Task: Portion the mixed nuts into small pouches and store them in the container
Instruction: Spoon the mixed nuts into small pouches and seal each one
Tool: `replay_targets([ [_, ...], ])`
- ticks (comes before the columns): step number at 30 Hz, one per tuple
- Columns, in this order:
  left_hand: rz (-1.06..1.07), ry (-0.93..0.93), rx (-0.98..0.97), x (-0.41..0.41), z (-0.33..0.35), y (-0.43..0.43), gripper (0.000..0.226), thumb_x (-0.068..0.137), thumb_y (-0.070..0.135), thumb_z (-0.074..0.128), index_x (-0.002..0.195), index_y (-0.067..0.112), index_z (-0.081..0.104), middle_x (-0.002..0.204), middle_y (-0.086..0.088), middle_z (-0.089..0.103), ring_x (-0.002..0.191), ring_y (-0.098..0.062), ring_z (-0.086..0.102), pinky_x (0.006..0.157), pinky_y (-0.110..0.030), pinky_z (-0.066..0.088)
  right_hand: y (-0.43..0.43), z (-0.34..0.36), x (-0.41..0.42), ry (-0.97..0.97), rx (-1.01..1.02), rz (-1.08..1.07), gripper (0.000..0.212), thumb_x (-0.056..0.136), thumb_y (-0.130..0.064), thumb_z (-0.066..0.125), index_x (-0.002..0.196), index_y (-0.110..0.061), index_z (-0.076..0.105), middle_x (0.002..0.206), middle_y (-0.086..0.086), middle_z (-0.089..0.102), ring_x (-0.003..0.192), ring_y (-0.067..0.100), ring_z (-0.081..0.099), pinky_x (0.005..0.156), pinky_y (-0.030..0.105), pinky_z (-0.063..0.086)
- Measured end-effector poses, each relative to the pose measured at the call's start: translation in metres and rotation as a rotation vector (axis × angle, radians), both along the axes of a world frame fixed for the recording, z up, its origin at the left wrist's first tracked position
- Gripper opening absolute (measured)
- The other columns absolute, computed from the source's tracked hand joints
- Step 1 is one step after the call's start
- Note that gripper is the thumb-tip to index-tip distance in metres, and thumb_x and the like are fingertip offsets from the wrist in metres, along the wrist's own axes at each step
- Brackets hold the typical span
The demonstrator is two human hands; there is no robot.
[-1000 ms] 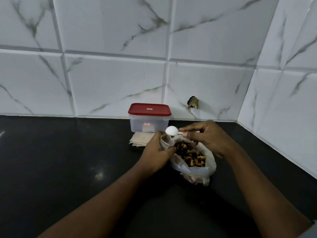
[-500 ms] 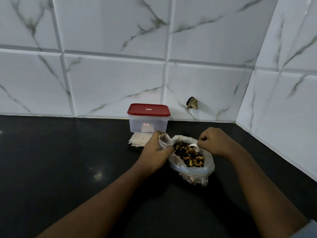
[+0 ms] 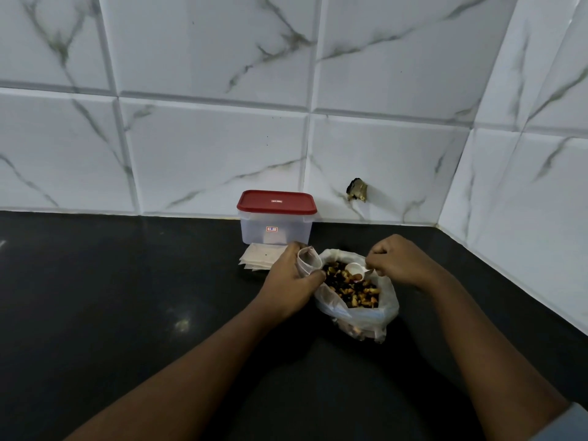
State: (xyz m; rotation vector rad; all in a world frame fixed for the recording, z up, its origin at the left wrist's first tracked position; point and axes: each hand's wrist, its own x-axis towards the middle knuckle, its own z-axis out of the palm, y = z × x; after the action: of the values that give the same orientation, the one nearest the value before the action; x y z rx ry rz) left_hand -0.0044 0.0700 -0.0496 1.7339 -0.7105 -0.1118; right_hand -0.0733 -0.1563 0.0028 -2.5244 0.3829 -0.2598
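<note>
Scooping is judged to be the step in hand. A small white plastic spoon [image 3: 354,268] is pinched by its handle in the grip of the right hand [image 3: 401,262], whose fingers are curled round it, and its bowl is dipped into the brown and dark mixed nuts [image 3: 353,289]. The nuts are held in a crumpled clear plastic bag [image 3: 362,316], set on the black polished counter [image 3: 127,297] with its mouth spread wide so that the spoon can be entered freely.

At the bag's nine o'clock rim a small pale pouch [image 3: 307,261] is clamped in the grip of the left hand [image 3: 292,276], mouth upward and open, presumably so that the spoon's travel is short and little is spilled. A flat stack of empty pale pouches [image 3: 259,259] is laid at ten o'clock of the bag, near that hand.

Behind the stack, against the white marbled tile wall [image 3: 206,154], a clear rectangular plastic container [image 3: 275,232] is stood with its red lid [image 3: 276,202] on. Whether any filled pouch lies inside cannot be told.
</note>
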Motion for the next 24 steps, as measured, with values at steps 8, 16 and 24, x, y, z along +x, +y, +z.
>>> replay_targets([
  [8, -0.005, -0.007, 0.003, -0.002, 0.001, 0.0, 0.031, 0.094, 0.016, 0.07, 0.111, 0.036, 0.053, 0.111, 0.007, 0.064, 0.099, -0.006, 0.066, 0.077, -0.021, 0.055, -0.001, -0.008, 0.003, -0.018, 0.225, -0.034, 0.024, 0.093, -0.012, 0.069, 0.071, -0.011, 0.078, 0.055, -0.006, 0.064, 0.043, -0.004, 0.05, 0.055, 0.024, 0.038],
  [16, -0.007, -0.012, 0.004, -0.001, 0.001, 0.0, 0.031, 0.095, 0.018, 0.071, 0.112, 0.036, 0.053, 0.112, 0.008, 0.064, 0.099, -0.005, 0.065, 0.075, -0.019, 0.054, -0.007, -0.01, 0.005, -0.009, 0.458, -0.117, 0.02, 0.092, -0.01, 0.066, 0.08, 0.002, 0.076, 0.056, 0.002, 0.052, 0.041, 0.007, 0.036, 0.041, 0.022, 0.026],
  [24, -0.01, -0.007, 0.005, -0.002, 0.001, 0.001, 0.032, 0.094, 0.019, 0.072, 0.11, 0.039, 0.052, 0.112, 0.01, 0.064, 0.1, -0.003, 0.065, 0.078, -0.019, 0.054, -0.005, 0.001, 0.003, -0.102, 0.769, 0.058, 0.024, 0.095, -0.01, 0.065, 0.077, -0.002, 0.078, 0.061, 0.003, 0.05, 0.045, 0.008, 0.028, 0.042, 0.022, 0.018],
])
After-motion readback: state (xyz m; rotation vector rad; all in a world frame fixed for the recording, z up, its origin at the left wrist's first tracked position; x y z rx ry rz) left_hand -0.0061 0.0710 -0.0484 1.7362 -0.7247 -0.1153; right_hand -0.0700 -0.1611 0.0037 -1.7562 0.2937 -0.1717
